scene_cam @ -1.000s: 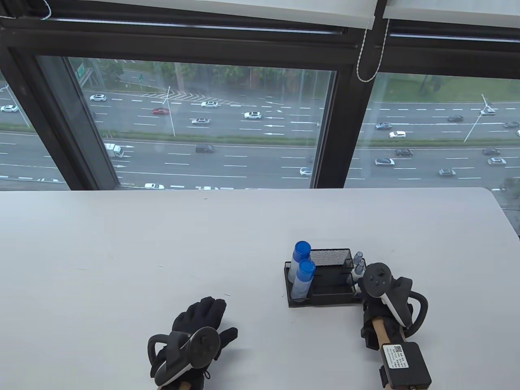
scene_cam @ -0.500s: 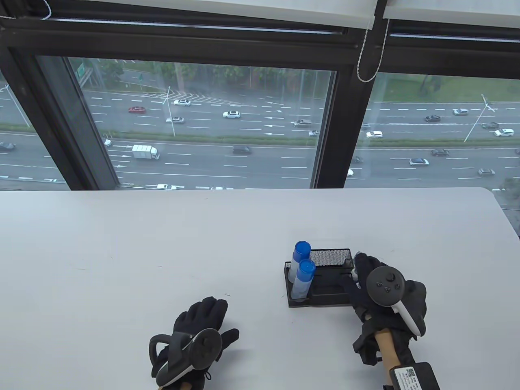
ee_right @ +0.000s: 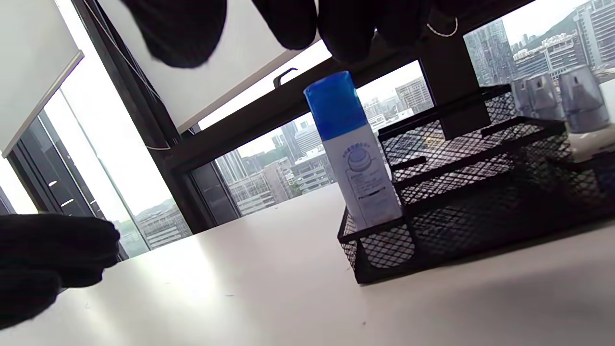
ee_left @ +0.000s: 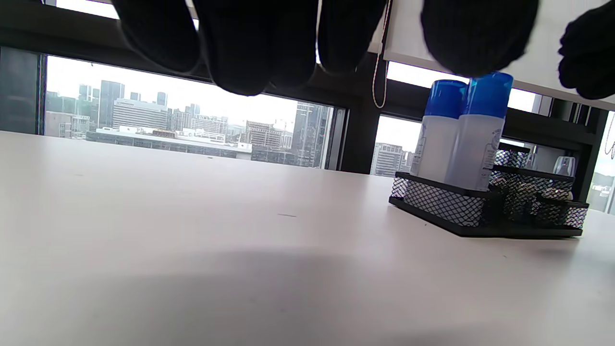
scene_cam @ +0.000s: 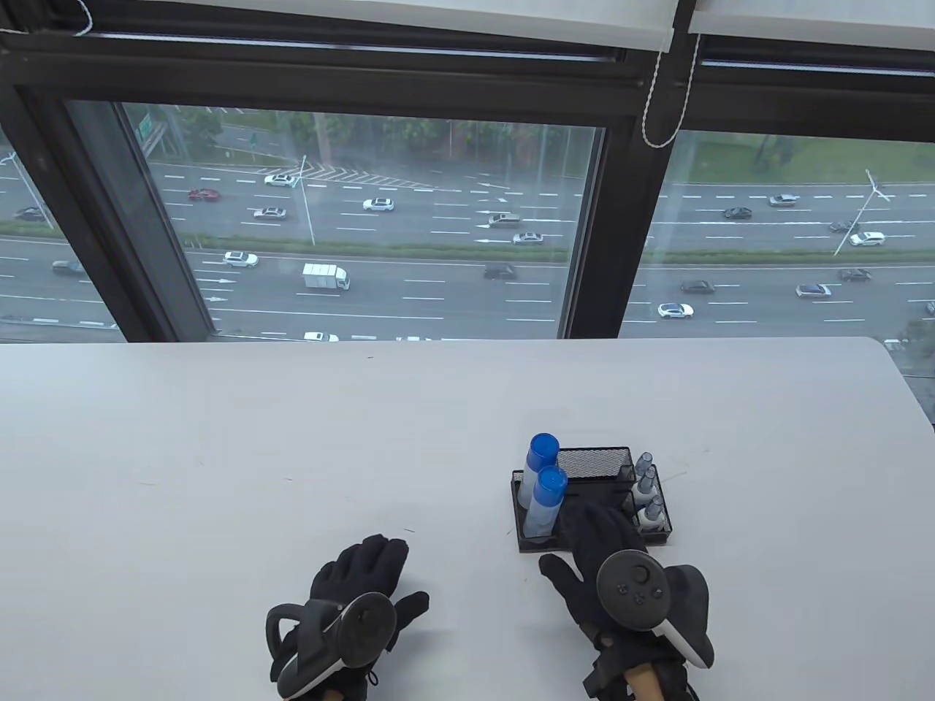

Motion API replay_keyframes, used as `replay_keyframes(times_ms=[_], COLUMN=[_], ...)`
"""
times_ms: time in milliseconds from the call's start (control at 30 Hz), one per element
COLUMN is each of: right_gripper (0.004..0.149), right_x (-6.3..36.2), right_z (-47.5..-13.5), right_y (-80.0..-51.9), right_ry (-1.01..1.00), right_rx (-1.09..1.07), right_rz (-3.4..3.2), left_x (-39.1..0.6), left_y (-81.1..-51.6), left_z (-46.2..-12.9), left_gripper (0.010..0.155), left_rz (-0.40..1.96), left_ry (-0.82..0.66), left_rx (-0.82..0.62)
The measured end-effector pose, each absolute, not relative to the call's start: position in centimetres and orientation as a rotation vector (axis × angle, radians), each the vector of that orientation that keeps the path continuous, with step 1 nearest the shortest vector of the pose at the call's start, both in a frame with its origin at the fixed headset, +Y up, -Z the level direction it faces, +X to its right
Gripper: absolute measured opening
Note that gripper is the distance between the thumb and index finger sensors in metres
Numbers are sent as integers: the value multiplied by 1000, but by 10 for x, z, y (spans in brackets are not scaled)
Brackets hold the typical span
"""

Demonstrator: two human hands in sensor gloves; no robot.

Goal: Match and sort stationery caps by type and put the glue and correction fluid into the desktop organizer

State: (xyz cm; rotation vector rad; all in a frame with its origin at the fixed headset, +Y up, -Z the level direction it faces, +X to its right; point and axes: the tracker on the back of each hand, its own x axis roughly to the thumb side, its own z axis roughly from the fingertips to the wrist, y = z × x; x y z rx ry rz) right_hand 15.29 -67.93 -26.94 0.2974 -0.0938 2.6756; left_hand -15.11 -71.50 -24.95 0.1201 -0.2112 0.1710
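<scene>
A black mesh organizer [scene_cam: 593,461] stands on the white table. Its left slot holds two glue bottles [scene_cam: 548,488] with blue caps, also seen in the left wrist view [ee_left: 473,139] and the right wrist view [ee_right: 358,158]. Three correction fluid bottles [scene_cam: 646,483] with clear grey caps stand in a row in its right compartment [ee_right: 545,96]. My right hand [scene_cam: 578,533] is spread with straight fingers over the organizer's near front edge and holds nothing. My left hand [scene_cam: 387,573] lies flat on the table to the left, empty.
The table [scene_cam: 219,453] ends at a rounded far right corner, with a dark window frame [scene_cam: 606,219] behind its far edge. A blind cord [scene_cam: 650,109] hangs at the upper right.
My right hand drew back from the organizer's right compartment toward me and to the left, opening flat. A third correction fluid bottle now stands there. My left hand stayed still.
</scene>
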Motion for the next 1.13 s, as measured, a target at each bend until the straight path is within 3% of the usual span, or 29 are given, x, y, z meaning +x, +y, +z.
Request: replay_keyframes(times_ms=[267,1133], right_gripper=[72,69], right_x=[156,158], right_z=[-260,-261], right_y=[-713,-721], right_ry=[-35,85], right_rx=[293,326], right_rz=[2747,2720], left_x=[-154,-147], left_y=[-709,-707], left_z=[-243,-238], left_gripper=[72,71], left_rz=[233,219], left_ry=[-222,-248], left_rx=[170,163])
